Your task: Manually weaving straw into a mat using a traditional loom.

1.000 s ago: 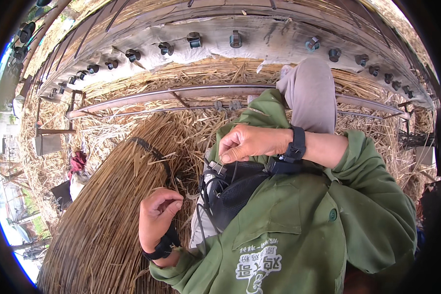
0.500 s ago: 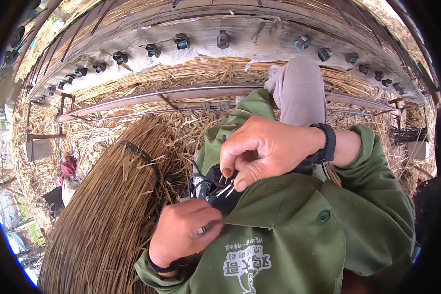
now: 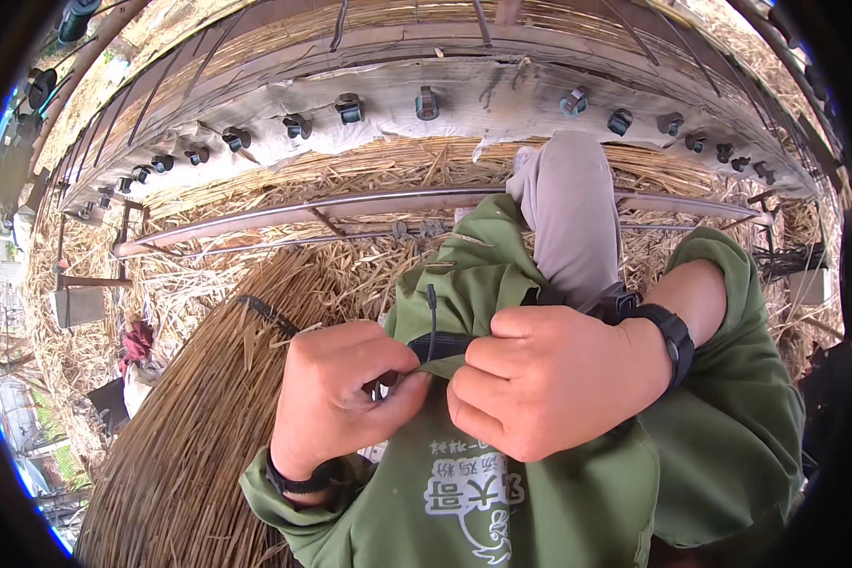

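Observation:
My left hand (image 3: 336, 383) pinches the upper edge of the green cloth garment (image 3: 563, 502) across my lap; a small dark object among its fingers is too hidden to name. My right hand (image 3: 559, 379) is closed on the same cloth just to the right, its fingertips mostly hidden. Between and above the hands a thin black cable (image 3: 433, 312) lies over a black bag (image 3: 445, 345), which is largely covered by the cloth. My grey-trousered leg (image 3: 568, 204) extends behind them.
A long bundle of dry reeds (image 3: 170, 445) lies at my left, over loose straw (image 3: 341, 260). A curved metal rail (image 3: 317, 204) crosses ahead, below a pale strip (image 3: 483, 95) studded with several dark clips (image 3: 348, 108). A maroon cloth (image 3: 137, 343) lies at far left.
My left hand has risen to the cloth's edge. My right hand has moved down from over the bag onto the cloth, which now covers more of the bag; the thin pieces it held are hidden.

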`<state>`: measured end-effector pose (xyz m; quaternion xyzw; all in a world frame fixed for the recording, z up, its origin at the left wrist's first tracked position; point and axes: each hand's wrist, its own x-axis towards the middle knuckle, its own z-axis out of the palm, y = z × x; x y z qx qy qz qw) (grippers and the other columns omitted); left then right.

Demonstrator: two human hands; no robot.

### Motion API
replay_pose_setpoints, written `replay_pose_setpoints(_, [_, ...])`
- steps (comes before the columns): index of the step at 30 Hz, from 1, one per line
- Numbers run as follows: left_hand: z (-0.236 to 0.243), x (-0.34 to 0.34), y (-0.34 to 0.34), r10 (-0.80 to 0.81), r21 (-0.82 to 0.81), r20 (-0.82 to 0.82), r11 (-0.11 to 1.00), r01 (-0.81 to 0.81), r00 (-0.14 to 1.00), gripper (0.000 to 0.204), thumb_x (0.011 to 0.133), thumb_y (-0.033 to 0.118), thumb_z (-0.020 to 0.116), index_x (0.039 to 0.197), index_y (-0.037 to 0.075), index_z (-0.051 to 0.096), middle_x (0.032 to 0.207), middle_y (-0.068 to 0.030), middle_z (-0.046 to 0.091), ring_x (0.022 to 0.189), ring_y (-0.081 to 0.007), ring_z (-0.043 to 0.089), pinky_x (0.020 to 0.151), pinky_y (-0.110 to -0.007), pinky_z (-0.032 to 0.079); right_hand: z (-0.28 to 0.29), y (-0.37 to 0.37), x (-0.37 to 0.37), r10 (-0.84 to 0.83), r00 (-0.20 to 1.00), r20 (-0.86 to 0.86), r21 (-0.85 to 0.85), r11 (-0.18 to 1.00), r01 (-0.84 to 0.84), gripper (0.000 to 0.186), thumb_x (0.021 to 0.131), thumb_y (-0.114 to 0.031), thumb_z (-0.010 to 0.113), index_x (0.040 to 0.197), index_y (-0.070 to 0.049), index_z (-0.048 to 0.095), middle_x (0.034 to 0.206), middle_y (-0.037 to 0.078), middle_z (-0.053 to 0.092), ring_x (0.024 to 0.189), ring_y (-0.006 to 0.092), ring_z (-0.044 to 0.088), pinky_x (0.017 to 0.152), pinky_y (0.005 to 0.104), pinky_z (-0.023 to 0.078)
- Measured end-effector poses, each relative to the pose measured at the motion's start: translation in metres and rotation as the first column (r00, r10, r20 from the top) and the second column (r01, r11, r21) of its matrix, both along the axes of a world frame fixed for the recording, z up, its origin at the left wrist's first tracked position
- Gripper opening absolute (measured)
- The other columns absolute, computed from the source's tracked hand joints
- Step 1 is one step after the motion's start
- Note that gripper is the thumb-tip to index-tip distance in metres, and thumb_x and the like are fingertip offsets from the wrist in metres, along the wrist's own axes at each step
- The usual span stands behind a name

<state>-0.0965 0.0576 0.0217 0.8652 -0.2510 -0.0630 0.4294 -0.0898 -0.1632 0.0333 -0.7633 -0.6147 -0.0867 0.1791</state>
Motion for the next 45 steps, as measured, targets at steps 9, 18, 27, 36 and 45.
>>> replay_pose_setpoints(9, [0.012,0.020,-0.013,-0.059,-0.070,0.009,0.996,0.060,0.998,0.012,0.064,0.002,0.072,0.066,0.005,0.060,0.059,-0.0060,0.054,0.049,-0.0211,0.053,0.045,-0.030,0.040,0.005,-0.014,0.014,-0.026,0.985,-0.169,0.064,0.997,0.038,0.027,0.071,-0.021,0.067,0.094,-0.007,0.061,0.069,-0.001,0.044,0.058,0.0127,0.050,0.049,0.0266,0.036])
replay_pose_setpoints(18, [0.010,0.026,-0.021,-0.082,-0.088,0.001,0.993,0.081,0.997,0.010,0.061,0.000,0.070,0.066,0.003,0.063,0.059,-0.0061,0.057,0.050,-0.0177,0.054,0.046,-0.028,0.039,0.010,-0.028,0.019,-0.097,0.951,-0.294,-0.133,0.989,0.059,0.026,0.073,-0.026,0.070,0.087,-0.008,0.058,0.070,0.004,0.052,0.061,0.0196,0.058,0.049,0.0327,0.043])
replay_pose_setpoints(27, [-0.010,0.020,-0.031,-0.210,0.073,0.009,0.975,0.209,0.978,0.013,0.063,0.008,0.072,0.065,0.007,0.059,0.060,-0.0056,0.053,0.051,-0.0260,0.054,0.047,-0.033,0.043,-0.006,-0.008,0.019,-0.004,0.975,-0.223,-0.442,0.892,-0.097,0.010,0.064,-0.017,0.062,0.060,-0.007,0.063,0.058,0.006,0.061,0.056,0.0233,0.061,0.043,0.0369,0.042])
replay_pose_setpoints(36, [-0.016,0.010,-0.023,-0.182,-0.136,-0.189,0.978,0.158,0.965,0.011,0.067,0.004,0.070,0.076,0.007,0.063,0.069,-0.0069,0.058,0.056,-0.0265,0.057,0.049,-0.033,0.045,-0.021,-0.022,0.033,0.046,0.842,-0.538,-0.103,0.988,-0.119,0.012,0.063,-0.014,0.062,0.063,-0.003,0.059,0.061,0.013,0.059,0.056,0.0318,0.060,0.045,0.0419,0.045])
replay_pose_setpoints(45, [-0.011,0.008,-0.031,-0.278,0.130,-0.045,0.951,0.281,0.960,0.013,0.070,0.004,0.071,0.080,0.007,0.063,0.070,-0.0057,0.059,0.058,-0.0251,0.059,0.052,-0.032,0.048,-0.036,0.016,-0.008,0.003,0.951,-0.310,-0.805,0.531,-0.264,0.015,0.065,-0.017,0.068,0.079,-0.011,0.072,0.077,0.003,0.068,0.069,0.0239,0.064,0.049,0.0373,0.049])
